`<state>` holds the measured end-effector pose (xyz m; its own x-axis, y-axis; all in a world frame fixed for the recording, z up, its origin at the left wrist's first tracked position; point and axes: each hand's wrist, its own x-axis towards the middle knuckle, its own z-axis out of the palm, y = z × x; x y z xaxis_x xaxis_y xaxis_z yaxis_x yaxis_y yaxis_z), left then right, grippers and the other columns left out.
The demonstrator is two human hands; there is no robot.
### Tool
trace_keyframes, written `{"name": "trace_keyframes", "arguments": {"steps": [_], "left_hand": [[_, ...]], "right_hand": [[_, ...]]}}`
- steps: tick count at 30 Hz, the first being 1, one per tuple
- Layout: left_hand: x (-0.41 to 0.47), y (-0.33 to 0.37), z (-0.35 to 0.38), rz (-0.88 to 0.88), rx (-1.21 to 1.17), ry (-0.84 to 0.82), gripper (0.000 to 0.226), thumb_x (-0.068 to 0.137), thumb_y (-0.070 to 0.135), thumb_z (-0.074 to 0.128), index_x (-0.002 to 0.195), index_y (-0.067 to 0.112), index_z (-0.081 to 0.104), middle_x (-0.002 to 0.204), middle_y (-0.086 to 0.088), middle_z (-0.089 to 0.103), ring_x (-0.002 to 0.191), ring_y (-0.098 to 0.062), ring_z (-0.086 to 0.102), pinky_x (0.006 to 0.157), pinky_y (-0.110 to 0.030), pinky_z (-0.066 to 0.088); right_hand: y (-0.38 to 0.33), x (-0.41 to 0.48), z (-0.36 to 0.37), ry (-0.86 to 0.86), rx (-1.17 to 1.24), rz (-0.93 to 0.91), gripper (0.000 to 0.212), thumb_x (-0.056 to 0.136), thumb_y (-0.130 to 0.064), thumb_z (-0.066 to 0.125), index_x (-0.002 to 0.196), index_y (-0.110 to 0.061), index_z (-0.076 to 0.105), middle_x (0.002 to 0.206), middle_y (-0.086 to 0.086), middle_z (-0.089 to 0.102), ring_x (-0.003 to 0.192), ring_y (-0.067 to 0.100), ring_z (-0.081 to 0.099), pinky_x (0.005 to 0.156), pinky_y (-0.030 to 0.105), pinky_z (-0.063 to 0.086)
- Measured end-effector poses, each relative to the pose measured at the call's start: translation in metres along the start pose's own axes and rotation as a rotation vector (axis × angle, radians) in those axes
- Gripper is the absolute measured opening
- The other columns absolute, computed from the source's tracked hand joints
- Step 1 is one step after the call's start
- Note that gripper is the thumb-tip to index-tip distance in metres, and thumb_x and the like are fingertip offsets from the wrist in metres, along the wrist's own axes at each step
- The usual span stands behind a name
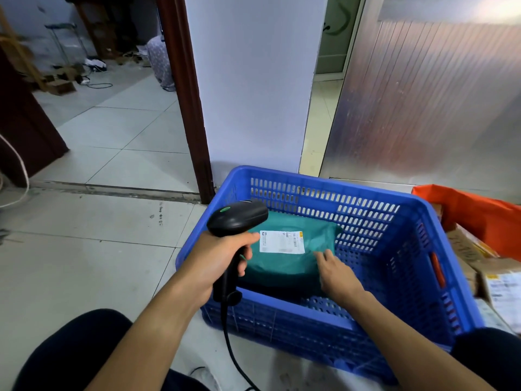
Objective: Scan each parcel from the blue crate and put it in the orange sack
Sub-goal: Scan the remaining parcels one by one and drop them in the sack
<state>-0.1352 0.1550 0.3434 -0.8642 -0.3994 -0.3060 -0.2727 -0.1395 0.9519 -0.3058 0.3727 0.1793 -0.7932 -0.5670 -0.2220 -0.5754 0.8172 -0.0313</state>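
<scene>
A blue crate (408, 249) stands on the floor in front of me. Inside it lies a green parcel (284, 263) with a white shipping label (282, 241) facing up. My left hand (222, 258) grips a black barcode scanner (238, 217) at the crate's left rim, its head pointing toward the label. My right hand (337, 275) reaches into the crate, fingers extended and resting on the parcel's right edge. The orange sack (473, 213) sits to the right of the crate, with cardboard parcels (501, 286) in it.
A white pillar (253, 94) and a dark door frame (191, 108) rise just behind the crate. A metal-clad door (437, 94) is at the back right. The tiled floor (98, 221) stretches left. The scanner's cable (234, 354) hangs between my knees.
</scene>
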Motion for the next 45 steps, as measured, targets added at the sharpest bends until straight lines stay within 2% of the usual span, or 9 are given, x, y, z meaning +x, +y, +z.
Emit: {"name": "trace_keyframes", "arguments": {"steps": [3, 6, 11, 19, 26, 31, 34, 38, 45], "left_hand": [[0.002, -0.001, -0.001, -0.01, 0.008, -0.011, 0.02, 0.089, 0.021, 0.078, 0.076, 0.013, 0.066, 0.066, -0.007, 0.06, 0.05, -0.02, 0.047, 0.061, -0.037, 0.043], [0.006, -0.002, 0.0, -0.022, 0.007, -0.007, 0.02, 0.089, 0.02, 0.078, 0.074, 0.013, 0.066, 0.066, -0.008, 0.06, 0.05, -0.02, 0.047, 0.06, -0.036, 0.043], [0.011, -0.001, 0.003, -0.02, 0.005, -0.014, 0.014, 0.09, 0.018, 0.076, 0.083, 0.01, 0.067, 0.066, -0.008, 0.059, 0.05, -0.019, 0.046, 0.056, -0.033, 0.044], [0.018, -0.004, 0.008, -0.044, 0.055, -0.036, 0.023, 0.09, 0.021, 0.077, 0.072, 0.015, 0.065, 0.067, -0.008, 0.059, 0.051, -0.02, 0.047, 0.059, -0.036, 0.044], [0.02, -0.004, 0.015, -0.052, 0.096, -0.052, 0.023, 0.091, 0.021, 0.076, 0.073, 0.014, 0.062, 0.067, -0.009, 0.059, 0.052, -0.021, 0.047, 0.061, -0.036, 0.044], [0.021, -0.005, 0.019, -0.067, 0.15, -0.044, 0.024, 0.091, 0.022, 0.075, 0.075, 0.012, 0.061, 0.067, -0.008, 0.06, 0.052, -0.021, 0.048, 0.061, -0.035, 0.043], [0.022, -0.004, 0.023, -0.075, 0.167, -0.05, 0.023, 0.091, 0.023, 0.075, 0.076, 0.011, 0.061, 0.067, -0.007, 0.06, 0.053, -0.021, 0.048, 0.063, -0.036, 0.042], [0.024, -0.003, 0.028, -0.067, 0.164, -0.071, 0.021, 0.09, 0.022, 0.075, 0.079, 0.011, 0.062, 0.068, -0.008, 0.059, 0.054, -0.022, 0.048, 0.065, -0.037, 0.042], [0.025, -0.003, 0.027, -0.087, 0.2, -0.088, 0.025, 0.089, 0.028, 0.077, 0.074, 0.013, 0.064, 0.07, -0.009, 0.061, 0.059, -0.023, 0.05, 0.068, -0.038, 0.043]], "right_hand": [[0.01, 0.005, 0.002, 0.03, 0.024, 0.085, 0.03, 0.103, -0.019, 0.049, 0.131, -0.008, 0.046, 0.126, 0.011, 0.049, 0.109, 0.032, 0.057, 0.07, 0.038, 0.04], [0.014, 0.009, 0.011, -0.008, 0.062, 0.088, 0.038, 0.103, -0.033, 0.049, 0.133, -0.01, 0.048, 0.129, 0.009, 0.047, 0.118, 0.03, 0.05, 0.083, 0.038, 0.046], [0.02, 0.015, 0.014, -0.022, 0.297, 0.275, 0.056, 0.098, -0.052, 0.057, 0.134, -0.011, 0.044, 0.132, 0.01, 0.042, 0.117, 0.033, 0.056, 0.08, 0.039, 0.046], [0.033, 0.029, 0.025, -0.136, 0.548, 0.446, 0.079, 0.098, -0.06, 0.053, 0.15, -0.005, 0.03, 0.153, 0.02, 0.036, 0.129, 0.041, 0.051, 0.1, 0.048, 0.047], [0.049, 0.041, 0.041, -0.289, 0.954, 0.553, 0.09, 0.088, -0.07, 0.061, 0.143, 0.0, 0.045, 0.135, 0.017, 0.058, 0.108, 0.031, 0.063, 0.085, 0.037, 0.051], [0.055, 0.045, 0.048, -0.41, 1.068, 0.551, 0.099, 0.077, -0.081, 0.062, 0.142, -0.007, 0.055, 0.14, 0.013, 0.058, 0.117, 0.032, 0.062, 0.105, 0.043, 0.049], [0.055, 0.045, 0.047, -0.484, 1.134, 0.561, 0.096, 0.067, -0.085, 0.067, 0.127, -0.01, 0.062, 0.116, 0.01, 0.068, 0.097, 0.027, 0.069, 0.086, 0.039, 0.055], [0.056, 0.04, 0.044, -0.624, 1.209, 0.585, 0.09, 0.065, -0.085, 0.068, 0.113, -0.01, 0.057, 0.084, 0.01, 0.06, 0.064, 0.023, 0.056, 0.061, 0.033, 0.043], [0.059, 0.046, 0.053, -0.67, 1.291, 0.586, 0.092, 0.06, -0.08, 0.077, 0.117, -0.012, 0.056, 0.095, 0.01, 0.058, 0.068, 0.02, 0.051, 0.062, 0.031, 0.041]]}}
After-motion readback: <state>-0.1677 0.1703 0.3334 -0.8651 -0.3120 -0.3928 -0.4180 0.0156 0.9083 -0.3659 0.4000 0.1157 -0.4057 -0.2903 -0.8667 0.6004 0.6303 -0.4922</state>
